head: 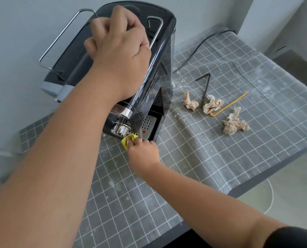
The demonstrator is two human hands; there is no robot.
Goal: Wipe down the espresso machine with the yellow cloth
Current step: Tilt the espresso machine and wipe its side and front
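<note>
On top of upright espresso machine [154, 72], left hand [120, 51] curled; right hand [143, 154] pinching yellow cloth [126, 140] at its base.

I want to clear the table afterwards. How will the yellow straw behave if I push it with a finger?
The yellow straw looks thin and probably very light, so it would likely slide or roll easily. Its bent end may stop a long roll. The wrinkled checked cloth under it might catch it.

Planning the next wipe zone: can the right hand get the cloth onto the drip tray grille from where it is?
Probably yes. The right hand pinches the yellow cloth at the front edge of the drip tray grille. The chrome portafilter overhangs the tray's left part; the right part lies open.
</note>
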